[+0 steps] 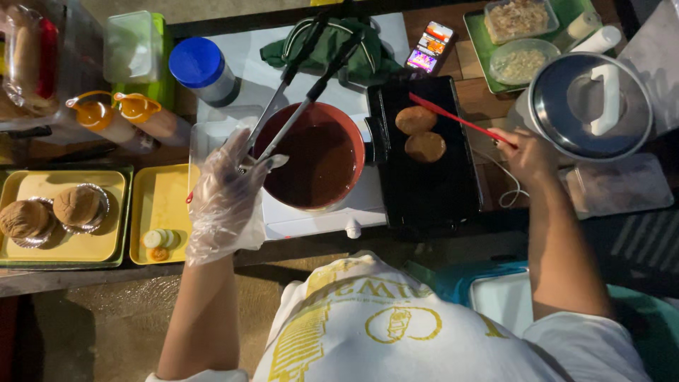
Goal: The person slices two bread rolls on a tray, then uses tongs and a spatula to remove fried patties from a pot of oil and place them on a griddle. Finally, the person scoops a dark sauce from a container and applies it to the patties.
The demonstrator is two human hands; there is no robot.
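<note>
Over the black griddle (pixel 424 170), two hands work the patties and the sauce pot.

Head view: the right hand (pixel 527 152), just right of the griddle, is closed around a red spatula (pixel 460 119) whose tip touches the two brown patties (pixel 419 133) on the griddle's far half. The left hand (pixel 226 194), in a clear plastic glove, grips metal tongs (pixel 300 81) left of the griddle, over a red pot of dark sauce (pixel 318 159). Further left, yellow trays (pixel 159 212) hold buns (pixel 74 205) and cucumber slices (pixel 161 238).
</note>
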